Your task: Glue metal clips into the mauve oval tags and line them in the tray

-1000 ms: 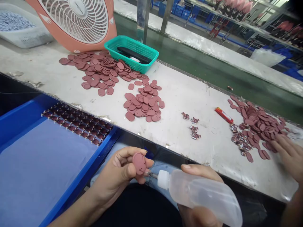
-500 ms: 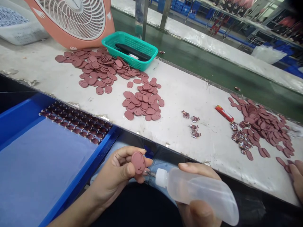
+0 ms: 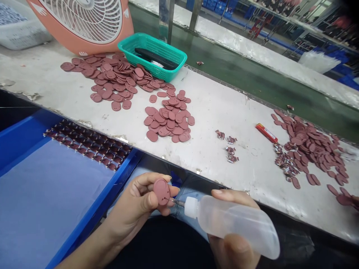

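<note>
Blue plastic tray (image 3: 95, 207) sat at your left, lined with a pale blue sheet, and rows of dark red pieces (image 3: 86, 147) lay along its far end. Your left hand (image 3: 134, 203) pinched a flat red oval piece (image 3: 162, 192), and your right hand (image 3: 234, 248) gripped a clear squeeze bottle (image 3: 232, 224) with a thin metal tip. Your hands were apart, but the tip was right at the oval's edge. On the white work table (image 3: 213, 112), a green basket (image 3: 168, 71) held long black things (image 3: 153, 58). Loose red ovals (image 3: 168, 121) lay in heaps, and another person's hand (image 3: 356, 201) reached in at the far right.
</note>
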